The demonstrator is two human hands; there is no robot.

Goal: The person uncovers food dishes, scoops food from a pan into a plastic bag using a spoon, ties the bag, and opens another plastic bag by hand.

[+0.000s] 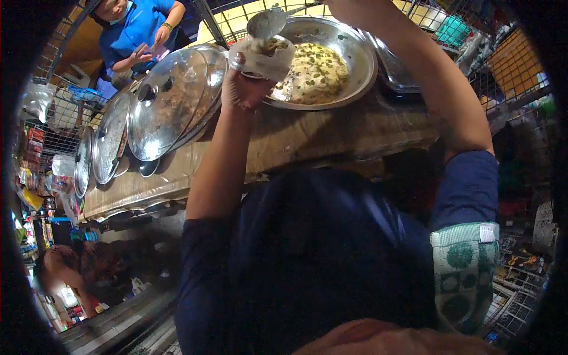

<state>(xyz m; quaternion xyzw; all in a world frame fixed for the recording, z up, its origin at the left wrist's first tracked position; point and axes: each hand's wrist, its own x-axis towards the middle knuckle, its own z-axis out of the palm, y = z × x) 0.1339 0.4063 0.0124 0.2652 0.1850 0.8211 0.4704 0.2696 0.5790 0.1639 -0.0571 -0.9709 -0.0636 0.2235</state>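
My left hand (247, 93) is raised with its fingers wrapped round a small white plastic bag (269, 61), its mouth gathered open and some food showing inside. A metal ladle (266, 25) tips over the bag's mouth. The ladle's handle runs right to my right hand (349, 8), closed on it at the top edge and partly cut off by the frame. Just beyond the bag sits a wide metal basin (362, 70) holding a yellowish, soupy food (313, 74) with green pieces.
Several lidded pans line the counter (284, 133) on the left, among them a large glass lid (171, 106). A person in a blue shirt (137, 32) stands beyond the wire grille. Another person (65, 266) is low at left. A metal tray (399, 71) lies right of the basin.
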